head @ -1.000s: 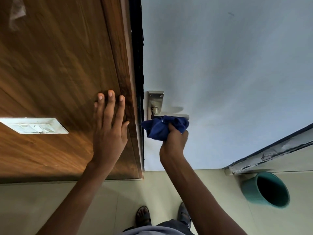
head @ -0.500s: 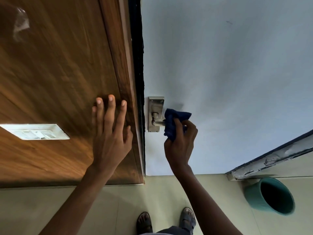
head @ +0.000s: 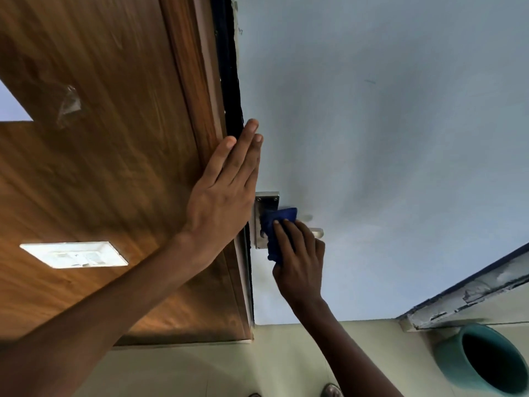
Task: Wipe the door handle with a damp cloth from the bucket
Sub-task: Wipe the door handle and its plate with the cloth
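A silver door handle [head: 317, 232] on a metal backplate [head: 267, 199] sits at the left edge of a pale blue-grey door [head: 386, 138]. My right hand [head: 300, 262] grips a dark blue cloth [head: 277, 224] and presses it against the backplate and the lever's base; only the lever's tip shows past my fingers. My left hand [head: 223, 196] lies flat with fingers together, across the brown wooden frame [head: 194, 81] and the door's edge, just left of the handle. A teal bucket [head: 446, 356] stands on the floor at the lower right.
A white switch plate [head: 74, 254] is set in the wooden panel on the left. A worn, peeling sill or frame [head: 472, 293] runs diagonally above the bucket. The floor [head: 229, 368] is pale tile, and the toes of my sandals [head: 330, 391] show at the bottom edge.
My left hand has shifted right from the wooden panel onto the frame's edge beside the handle. My right hand moved the cloth from the lever toward the backplate. The view has moved closer.
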